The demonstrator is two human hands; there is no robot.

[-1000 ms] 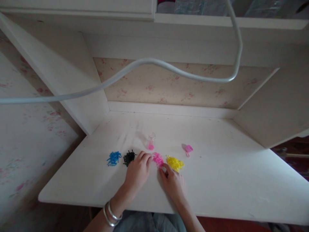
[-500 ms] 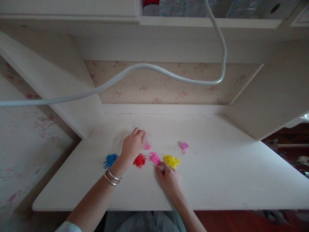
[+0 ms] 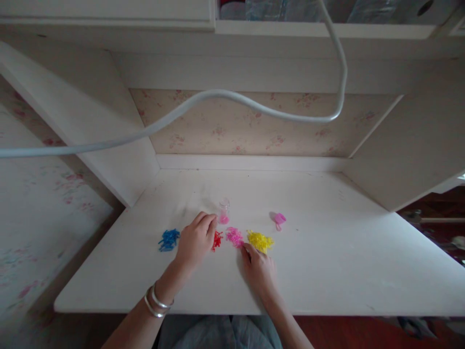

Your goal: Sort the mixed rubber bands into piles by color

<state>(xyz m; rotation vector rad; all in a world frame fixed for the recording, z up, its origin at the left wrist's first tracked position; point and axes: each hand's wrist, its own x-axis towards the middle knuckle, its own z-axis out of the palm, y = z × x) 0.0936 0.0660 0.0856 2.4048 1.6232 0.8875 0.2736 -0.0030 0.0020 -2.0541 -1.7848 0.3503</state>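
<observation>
My left hand (image 3: 198,237) hovers over the red pile of small band-like pieces (image 3: 217,240) and partly covers it. Its fingers are curled together, their tips beside a small clear bottle (image 3: 224,211) with pink pieces at its bottom. The bottle stands upright, apart from the hand as far as I can see. My right hand (image 3: 257,266) rests on the table, thumb and forefinger pinched at the near edge of the pink pile (image 3: 234,237). What either hand holds, if anything, is too small or hidden. A yellow pile (image 3: 260,241) lies just beyond the right hand's knuckles.
A blue pile (image 3: 169,240) lies left of my left hand. Toward the right sits a small pink object with a loop (image 3: 279,219). The white table (image 3: 345,271) has side panels and a shelf above. A white cable (image 3: 254,107) crosses the view in front of the shelf.
My left hand has drawn back from the bottle toward me and now covers part of the red pile. The right hand stays at the pink pile. The view has shifted slightly.
</observation>
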